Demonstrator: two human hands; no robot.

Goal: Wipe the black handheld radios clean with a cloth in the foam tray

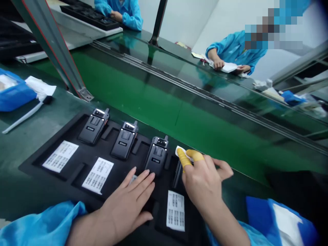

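Note:
A black foam tray point(36, 163) holds several black handheld radios, among them the left one point(92, 129), the middle one point(124, 142) and a third point(155, 159), each lying back side up. My left hand point(133, 200) rests flat with fingers stretched, its fingertips by the third radio's lower end; a label beneath it is mostly covered. My right hand point(202, 174), with yellow finger cots on two fingers, pinches a small white wipe point(180, 150) at the top of the fourth radio point(177, 174), which it largely hides. Barcode label sheets point(60, 156) lie in the tray's front recesses.
A metal post point(55, 48) rises behind the tray's left end. A blue bin point(15, 94) and a white-handled brush point(25, 116) lie left; a blue container point(282, 220) stands right. Across the green conveyor point(159, 106), two people in blue sleeves sit at the far bench.

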